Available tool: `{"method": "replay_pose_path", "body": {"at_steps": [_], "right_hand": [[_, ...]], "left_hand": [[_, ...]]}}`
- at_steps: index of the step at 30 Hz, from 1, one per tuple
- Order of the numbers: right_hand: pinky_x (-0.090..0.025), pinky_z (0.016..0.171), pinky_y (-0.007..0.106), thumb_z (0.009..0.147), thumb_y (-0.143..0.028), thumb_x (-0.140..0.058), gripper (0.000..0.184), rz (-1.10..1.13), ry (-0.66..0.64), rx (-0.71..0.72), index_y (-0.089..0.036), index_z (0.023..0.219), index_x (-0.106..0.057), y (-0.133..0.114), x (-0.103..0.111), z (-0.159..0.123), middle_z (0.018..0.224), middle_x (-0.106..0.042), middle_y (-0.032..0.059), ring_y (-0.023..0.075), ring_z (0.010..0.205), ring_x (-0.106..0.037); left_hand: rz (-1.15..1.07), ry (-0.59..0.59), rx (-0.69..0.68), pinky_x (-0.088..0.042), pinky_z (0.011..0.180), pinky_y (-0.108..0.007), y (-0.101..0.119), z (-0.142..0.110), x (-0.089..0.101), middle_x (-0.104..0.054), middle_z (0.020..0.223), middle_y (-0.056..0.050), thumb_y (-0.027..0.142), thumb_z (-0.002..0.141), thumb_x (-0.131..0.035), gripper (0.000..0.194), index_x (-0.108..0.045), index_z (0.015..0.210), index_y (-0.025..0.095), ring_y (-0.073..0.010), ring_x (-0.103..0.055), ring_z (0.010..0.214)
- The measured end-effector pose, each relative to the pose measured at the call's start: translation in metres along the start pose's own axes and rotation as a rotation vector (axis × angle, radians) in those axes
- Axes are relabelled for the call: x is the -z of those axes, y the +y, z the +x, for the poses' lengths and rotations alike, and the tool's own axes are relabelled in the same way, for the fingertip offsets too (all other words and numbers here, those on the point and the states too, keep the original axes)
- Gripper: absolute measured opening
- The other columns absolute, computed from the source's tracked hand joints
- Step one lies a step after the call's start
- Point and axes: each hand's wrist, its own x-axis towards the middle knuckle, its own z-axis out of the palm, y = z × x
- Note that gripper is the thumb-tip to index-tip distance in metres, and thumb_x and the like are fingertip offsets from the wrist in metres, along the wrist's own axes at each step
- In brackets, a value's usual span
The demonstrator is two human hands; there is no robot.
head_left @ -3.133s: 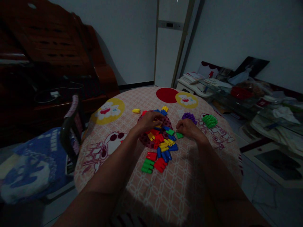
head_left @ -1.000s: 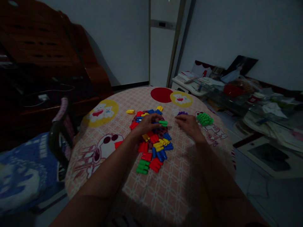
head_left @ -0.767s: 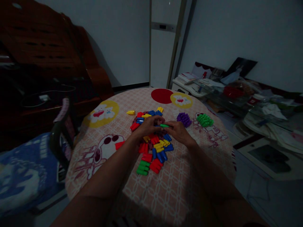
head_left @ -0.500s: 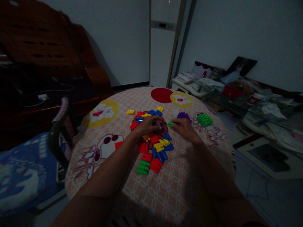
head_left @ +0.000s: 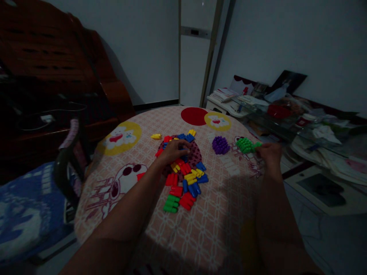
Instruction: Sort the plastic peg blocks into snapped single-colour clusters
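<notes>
Over the far part of a loose pile of red, blue and yellow plastic building blocks [head_left: 186, 168], my left hand [head_left: 174, 151] is bent with its thumb and fingers apart. Blue pieces lie beneath its fingertips, and nothing is plainly gripped. At the right side of the table, my right hand [head_left: 270, 153] pinches a small green building block [head_left: 257, 145]. That block is right beside a bunched cluster of green blocks [head_left: 244, 145]; whether they touch I cannot tell. To the left of the cluster sits a purple cluster of blocks [head_left: 220, 145].
A patterned cloth covers the round table [head_left: 206, 236]. Green blocks [head_left: 171, 203] lie at the pile's near end, and a lone yellow block [head_left: 156, 136] lies beyond its far left. A chair [head_left: 64, 172] stands left; a cluttered glass-topped cabinet [head_left: 266, 118] stands right.
My right hand has moved right with the green block, from beside the pile past the purple cluster to the green one. My left hand stays over the pile. The view has shifted slightly.
</notes>
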Motion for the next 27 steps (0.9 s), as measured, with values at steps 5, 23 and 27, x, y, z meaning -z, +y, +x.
{"method": "replay_pose_path", "body": {"at_steps": [5, 23, 27], "right_hand": [[-0.041, 0.059, 0.032, 0.069, -0.027, -0.074, 0.014, -0.258, -0.143, -0.027, -0.014, 0.066, -0.073, 0.001, 0.001, -0.006, 0.064, -0.067, 0.0085, 0.0214, 0.063, -0.061], [-0.052, 0.074, 0.036, 0.067, -0.009, -0.059, 0.017, -0.287, -0.008, 0.07, -0.011, 0.074, -0.074, -0.016, -0.009, -0.012, 0.078, -0.074, 0.0166, 0.0272, 0.078, -0.069], [-0.053, 0.061, 0.031, 0.076, -0.025, -0.06, 0.017, 0.18, 0.003, 0.157, -0.013, 0.076, -0.072, -0.066, -0.011, -0.04, 0.07, -0.072, 0.0102, 0.0219, 0.067, -0.068]], "left_hand": [[0.01, 0.019, 0.008, -0.054, 0.073, -0.032, 0.002, 0.0, 0.002, -0.072, 0.091, -0.005, 0.033, 0.076, -0.071, 0.029, -0.076, 0.1, 0.018, -0.0215, -0.067, 0.085], [-0.125, 0.029, -0.015, -0.055, 0.068, -0.031, 0.005, 0.002, -0.003, -0.073, 0.089, -0.007, 0.042, 0.068, -0.078, 0.04, -0.075, 0.098, 0.016, -0.0197, -0.067, 0.078], [-0.232, -0.028, 0.018, -0.053, 0.065, -0.03, 0.015, 0.0, -0.008, -0.071, 0.08, -0.006, 0.047, 0.067, -0.08, 0.043, -0.074, 0.094, 0.014, -0.019, -0.066, 0.072]]}}
